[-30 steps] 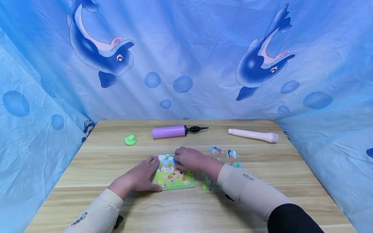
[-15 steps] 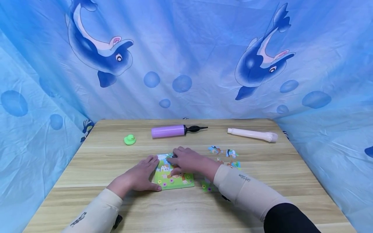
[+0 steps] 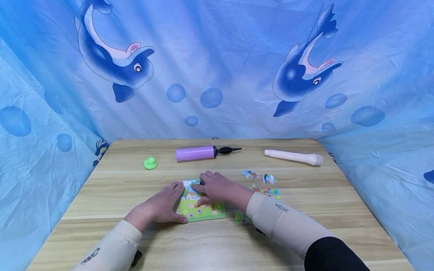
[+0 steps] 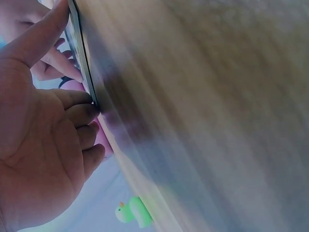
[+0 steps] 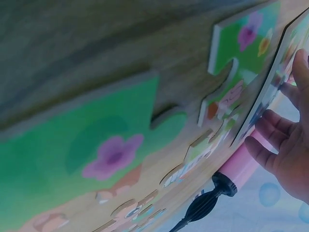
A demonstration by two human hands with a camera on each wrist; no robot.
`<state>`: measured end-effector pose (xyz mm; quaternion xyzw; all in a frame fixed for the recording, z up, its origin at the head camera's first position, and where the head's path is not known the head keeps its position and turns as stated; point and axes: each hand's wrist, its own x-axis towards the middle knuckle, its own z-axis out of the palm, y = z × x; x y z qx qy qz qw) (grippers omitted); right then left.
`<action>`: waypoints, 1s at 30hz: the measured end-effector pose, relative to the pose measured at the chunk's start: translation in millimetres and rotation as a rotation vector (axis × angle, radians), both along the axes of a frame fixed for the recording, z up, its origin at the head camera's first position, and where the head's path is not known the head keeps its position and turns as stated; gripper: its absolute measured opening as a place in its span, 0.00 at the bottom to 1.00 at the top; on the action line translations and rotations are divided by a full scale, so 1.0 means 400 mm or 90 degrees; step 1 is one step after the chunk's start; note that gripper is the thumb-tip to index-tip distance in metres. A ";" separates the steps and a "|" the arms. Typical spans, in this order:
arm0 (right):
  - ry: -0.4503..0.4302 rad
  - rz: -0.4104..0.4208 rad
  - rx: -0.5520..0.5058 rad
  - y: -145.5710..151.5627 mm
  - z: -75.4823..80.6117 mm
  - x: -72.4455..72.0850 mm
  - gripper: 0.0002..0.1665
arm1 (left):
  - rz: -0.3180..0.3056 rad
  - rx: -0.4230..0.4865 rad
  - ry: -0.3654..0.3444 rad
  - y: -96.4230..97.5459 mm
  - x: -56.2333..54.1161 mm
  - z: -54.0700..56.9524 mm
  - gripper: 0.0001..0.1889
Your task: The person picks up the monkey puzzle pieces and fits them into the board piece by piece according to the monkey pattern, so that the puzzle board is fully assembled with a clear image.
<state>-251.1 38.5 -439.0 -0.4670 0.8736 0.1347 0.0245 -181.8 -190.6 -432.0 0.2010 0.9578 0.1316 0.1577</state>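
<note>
A jigsaw puzzle board (image 3: pixel 203 214) with a monkey, a house and flowers lies flat on the table. My left hand (image 3: pixel 159 207) rests along its left side, fingertips by the upper left corner and thumb by the lower left. Its fingers look fairly straight in the left wrist view. Over the upper right of the board is my right hand (image 3: pixel 218 188), hiding part of the picture; its extended fingers touch the surface. No piece shows between them in the right wrist view (image 5: pixel 285 135). Right of the board lie several loose puzzle pieces (image 3: pixel 269 178), some behind the right forearm.
A purple balloon pump (image 3: pixel 195 153) with a black nozzle lies towards the back. To its left sits a green toy duck (image 3: pixel 150 163), and a pale pink microphone-shaped stick (image 3: pixel 293 156) lies at the back right. A blue dolphin-printed curtain (image 3: pixel 217 67) surrounds the wooden table (image 3: pixel 101 203).
My right hand has shifted slightly left over the board, and its index finger now extends onto the picture. The left hand stays in place.
</note>
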 end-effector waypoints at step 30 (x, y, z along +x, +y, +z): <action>-0.096 -0.150 -0.184 0.216 0.069 -0.106 0.33 | -0.025 -0.050 0.008 0.018 -0.005 0.013 0.58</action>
